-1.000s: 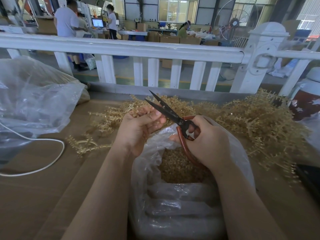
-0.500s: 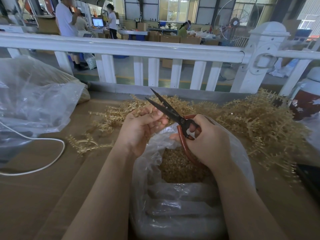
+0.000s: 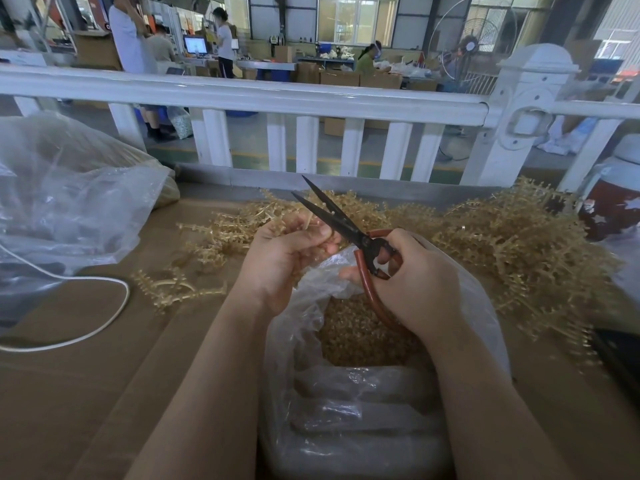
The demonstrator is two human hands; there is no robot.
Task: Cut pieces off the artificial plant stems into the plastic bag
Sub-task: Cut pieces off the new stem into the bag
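Observation:
My left hand (image 3: pixel 284 258) pinches a thin tan plastic plant stem (image 3: pixel 309 221) just above the mouth of the clear plastic bag (image 3: pixel 346 403). My right hand (image 3: pixel 415 282) grips black scissors with red-brown handles (image 3: pixel 346 225). Their blades stand apart and point up-left, with the stem between them near my left fingertips. Cut tan pieces (image 3: pixel 360 337) lie inside the bag. A big heap of tan stems (image 3: pixel 512 244) covers the table behind and to the right of my hands.
Loose stems (image 3: pixel 176 289) lie left of my left hand on the brown cardboard table (image 3: pixel 86 393). A large crumpled clear bag (image 3: pixel 69 202) and a white cable (image 3: pixel 104 323) sit far left. A white railing (image 3: pixel 311 98) runs behind. A red-and-white jug (image 3: pixel 613 202) stands at right.
The scissor blades have shifted slightly up and closer to my left fingertips; my left fingers have adjusted their pinch on the stem. The bag and pile are unmoved.

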